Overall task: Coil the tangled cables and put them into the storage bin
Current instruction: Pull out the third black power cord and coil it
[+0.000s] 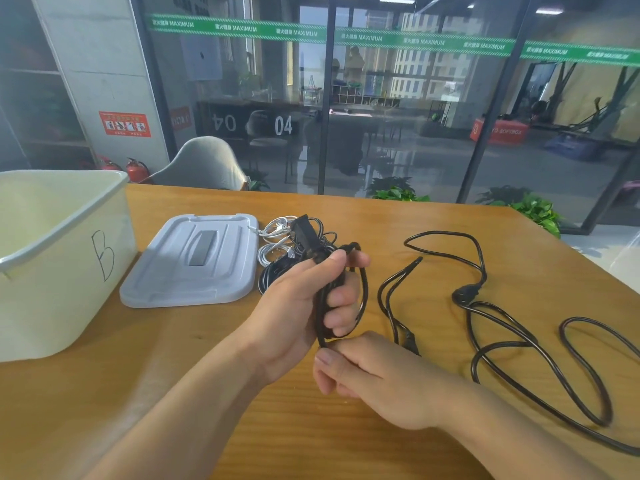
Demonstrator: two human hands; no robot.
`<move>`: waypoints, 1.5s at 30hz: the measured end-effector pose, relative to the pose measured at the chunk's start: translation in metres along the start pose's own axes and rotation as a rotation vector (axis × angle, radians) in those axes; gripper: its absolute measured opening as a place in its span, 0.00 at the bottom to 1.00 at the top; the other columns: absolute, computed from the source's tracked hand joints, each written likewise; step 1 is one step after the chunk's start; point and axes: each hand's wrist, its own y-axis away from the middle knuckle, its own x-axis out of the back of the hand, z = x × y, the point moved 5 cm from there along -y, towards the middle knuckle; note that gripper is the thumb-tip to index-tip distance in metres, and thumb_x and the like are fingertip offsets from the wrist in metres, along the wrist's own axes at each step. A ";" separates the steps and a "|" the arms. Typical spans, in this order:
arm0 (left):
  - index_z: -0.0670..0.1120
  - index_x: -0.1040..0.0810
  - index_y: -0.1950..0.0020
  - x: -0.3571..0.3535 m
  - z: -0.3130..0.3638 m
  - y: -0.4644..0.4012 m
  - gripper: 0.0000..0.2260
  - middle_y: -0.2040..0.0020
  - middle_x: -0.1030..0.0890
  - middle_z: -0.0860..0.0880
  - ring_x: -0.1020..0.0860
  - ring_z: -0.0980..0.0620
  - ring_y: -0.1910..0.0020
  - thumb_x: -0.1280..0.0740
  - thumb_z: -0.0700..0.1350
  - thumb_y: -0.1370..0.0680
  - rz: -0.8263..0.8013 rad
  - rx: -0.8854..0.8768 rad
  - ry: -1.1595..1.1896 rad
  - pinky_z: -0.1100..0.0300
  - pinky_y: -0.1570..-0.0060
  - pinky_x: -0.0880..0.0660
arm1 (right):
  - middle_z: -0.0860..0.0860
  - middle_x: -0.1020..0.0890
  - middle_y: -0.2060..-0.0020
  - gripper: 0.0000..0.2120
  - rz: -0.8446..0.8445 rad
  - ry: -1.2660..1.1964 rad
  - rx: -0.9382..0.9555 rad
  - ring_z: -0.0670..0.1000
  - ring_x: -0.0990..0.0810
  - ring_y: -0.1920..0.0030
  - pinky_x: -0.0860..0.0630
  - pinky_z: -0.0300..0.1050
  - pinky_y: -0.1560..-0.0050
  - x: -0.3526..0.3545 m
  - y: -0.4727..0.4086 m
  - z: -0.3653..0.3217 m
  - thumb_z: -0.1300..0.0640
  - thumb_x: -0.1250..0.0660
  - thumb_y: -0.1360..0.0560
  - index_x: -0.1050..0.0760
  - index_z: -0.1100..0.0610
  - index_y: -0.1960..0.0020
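At the centre of the frame we see the left hand (304,306) closed around a coiled black cable (323,306), thumb over the top and fingers curled through the loops, holding the bundle upright above the table (346,445). Just below it, the right hand (377,379) pinches the loose end of that same cable between thumb and fingers, close under the coil. To the right of the frame, a long black power cord (502,327) sprawls in loose loops over the wood, its plug lying among them, and a shorter doubled stretch of black cable lies between it and the hands. Behind the left hand, toward the middle of the frame, sits a tangle of white and black cables (284,237) beside a pale grey lid (194,261) lying flat. At the left edge stands the open white storage bin (69,258), marked with a handwritten B on its side; we cannot tell what lies inside.
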 end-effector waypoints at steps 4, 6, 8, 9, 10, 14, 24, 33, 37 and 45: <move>0.43 0.22 0.44 -0.007 0.006 0.005 0.14 0.67 0.38 0.51 0.42 0.55 0.73 0.40 0.52 0.16 -0.107 0.056 -0.014 0.61 0.72 0.42 | 0.46 0.23 0.66 0.25 -0.040 0.082 0.043 0.46 0.25 0.65 0.28 0.38 0.60 0.004 -0.001 0.005 0.38 0.47 0.14 0.24 0.53 0.58; 0.43 0.21 0.46 -0.010 0.008 0.008 0.14 0.69 0.39 0.51 0.43 0.55 0.74 0.40 0.52 0.16 -0.157 0.097 -0.028 0.62 0.73 0.43 | 0.48 0.20 0.64 0.22 -0.013 0.113 0.043 0.49 0.22 0.62 0.24 0.44 0.55 0.011 -0.002 0.011 0.38 0.43 0.15 0.23 0.51 0.58; 0.44 0.21 0.48 -0.010 0.009 0.010 0.13 0.70 0.39 0.52 0.43 0.56 0.75 0.40 0.52 0.17 -0.199 0.139 -0.071 0.62 0.74 0.43 | 0.49 0.18 0.61 0.15 0.051 0.077 0.013 0.53 0.19 0.59 0.22 0.56 0.51 0.026 -0.002 0.020 0.40 0.35 0.18 0.19 0.49 0.54; 0.44 0.21 0.48 -0.010 0.009 0.011 0.13 0.70 0.39 0.52 0.44 0.56 0.75 0.40 0.52 0.17 -0.213 0.164 -0.098 0.62 0.74 0.43 | 0.50 0.17 0.61 0.13 0.092 0.084 0.005 0.54 0.19 0.58 0.22 0.58 0.52 0.035 -0.001 0.023 0.39 0.33 0.20 0.17 0.46 0.53; 0.45 0.21 0.49 -0.009 0.009 0.011 0.13 0.70 0.39 0.52 0.44 0.56 0.75 0.40 0.52 0.17 -0.224 0.192 -0.124 0.62 0.74 0.43 | 0.50 0.19 0.64 0.15 0.133 0.125 0.000 0.54 0.21 0.61 0.23 0.58 0.56 0.045 0.000 0.027 0.36 0.34 0.21 0.18 0.44 0.57; 0.46 0.21 0.50 -0.004 0.010 0.015 0.14 0.71 0.40 0.52 0.44 0.56 0.75 0.41 0.52 0.16 -0.255 0.281 -0.206 0.64 0.74 0.43 | 0.46 0.30 0.74 0.30 0.199 0.273 -0.120 0.44 0.34 0.72 0.35 0.46 0.67 0.077 0.010 0.046 0.21 0.42 0.27 0.28 0.47 0.67; 0.42 0.22 0.48 -0.001 -0.003 0.016 0.15 0.71 0.39 0.52 0.44 0.55 0.75 0.40 0.54 0.18 -0.248 0.394 -0.496 0.63 0.73 0.46 | 0.39 0.23 0.65 0.19 0.506 0.372 -0.158 0.45 0.25 0.63 0.30 0.42 0.64 0.114 0.031 0.046 0.27 0.33 0.30 0.20 0.43 0.61; 0.44 0.18 0.48 0.010 -0.023 0.004 0.16 0.69 0.35 0.52 0.39 0.53 0.71 0.40 0.52 0.13 -0.008 0.351 -0.702 0.64 0.73 0.40 | 0.42 0.23 0.76 0.19 0.822 0.316 -0.030 0.46 0.26 0.75 0.29 0.42 0.72 0.095 0.038 -0.001 0.35 0.33 0.23 0.24 0.46 0.65; 0.47 0.19 0.56 0.021 -0.019 -0.003 0.15 0.69 0.34 0.51 0.39 0.53 0.71 0.37 0.55 0.16 0.183 0.238 -0.703 0.60 0.71 0.41 | 0.42 0.21 0.72 0.19 0.640 0.174 -0.137 0.45 0.23 0.69 0.24 0.54 0.64 0.082 0.031 -0.001 0.37 0.41 0.18 0.19 0.44 0.58; 0.40 0.27 0.61 0.027 -0.008 -0.003 0.19 0.70 0.36 0.52 0.41 0.54 0.73 0.41 0.47 0.13 0.346 0.072 -0.594 0.62 0.71 0.41 | 0.46 0.23 0.66 0.16 0.306 -0.345 -0.162 0.48 0.26 0.65 0.25 0.42 0.57 0.053 0.021 -0.002 0.53 0.45 0.12 0.19 0.52 0.46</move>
